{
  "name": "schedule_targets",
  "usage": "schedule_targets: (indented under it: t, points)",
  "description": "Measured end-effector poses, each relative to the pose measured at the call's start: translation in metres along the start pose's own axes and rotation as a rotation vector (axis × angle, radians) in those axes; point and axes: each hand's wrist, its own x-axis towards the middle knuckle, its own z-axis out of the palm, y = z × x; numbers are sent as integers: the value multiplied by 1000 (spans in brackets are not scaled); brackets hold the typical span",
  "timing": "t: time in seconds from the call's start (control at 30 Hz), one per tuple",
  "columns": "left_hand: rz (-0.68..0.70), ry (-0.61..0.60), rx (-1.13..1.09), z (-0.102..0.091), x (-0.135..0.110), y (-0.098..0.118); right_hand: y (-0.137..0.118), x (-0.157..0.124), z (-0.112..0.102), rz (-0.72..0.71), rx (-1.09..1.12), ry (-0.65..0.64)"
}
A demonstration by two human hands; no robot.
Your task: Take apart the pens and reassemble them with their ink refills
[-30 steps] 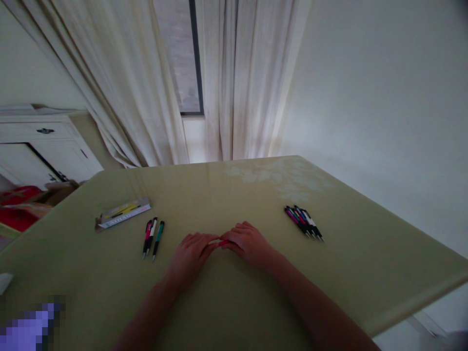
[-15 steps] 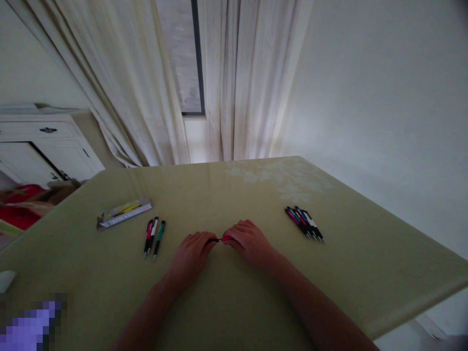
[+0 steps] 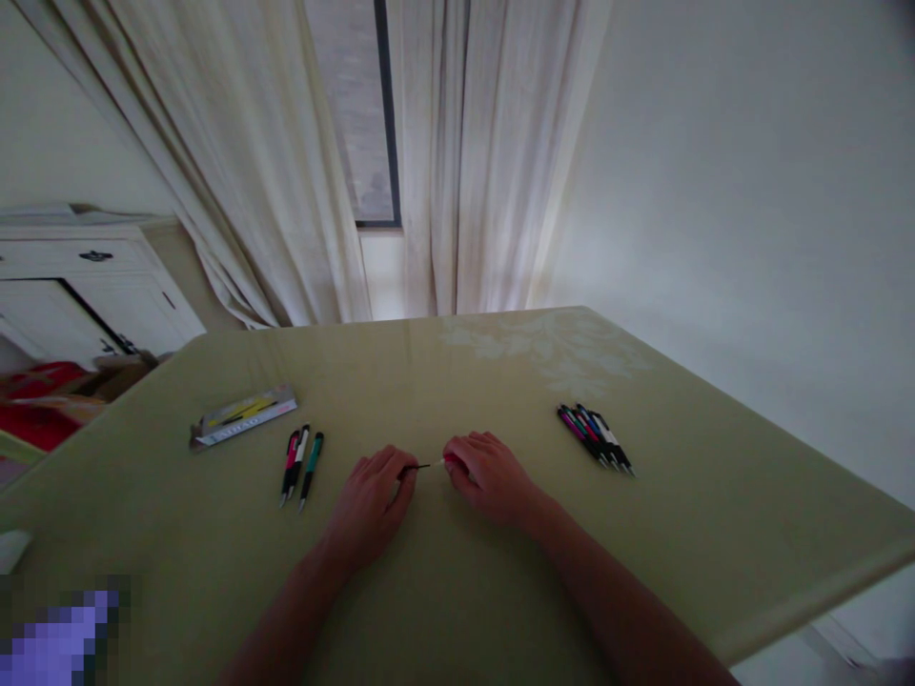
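Both my hands rest on the green tablecloth (image 3: 443, 591) near the middle of the table. My left hand (image 3: 372, 505) is closed on the dark front piece of a pen. My right hand (image 3: 490, 476) is closed on the red pen barrel (image 3: 453, 463). A thin refill (image 3: 425, 466) shows in the gap between the two hands. Three pens (image 3: 300, 463) lie side by side to the left of my left hand. A bundle of several pens (image 3: 596, 433) lies to the right of my right hand.
A flat pen box (image 3: 241, 415) lies at the left of the table. A white cabinet (image 3: 92, 286) and red items (image 3: 35, 400) stand beyond the left edge. Curtains (image 3: 457, 152) hang behind the far edge. The table's right edge drops off near a white wall.
My hands have drawn apart. The pen held between them has separated, and its thin refill now shows in the gap.
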Motion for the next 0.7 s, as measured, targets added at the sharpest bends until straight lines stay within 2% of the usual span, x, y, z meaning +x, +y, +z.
schedule_targets:
  t: [0.33, 0.47, 0.57, 0.7]
  points:
    - [-17, 22, 44, 4, 0, -9, 5, 1, 1, 15, 85, 8]
    - [-40, 6, 51, 4, 0, -9, 6, 1, 3, 18, 120, 48]
    - [-72, 11, 35, 5, 1, -9, 9, 2, 3, 94, 162, 126]
    - [-79, 11, 41, 5, 1, -8, 18, 3, 6, 269, 162, 199]
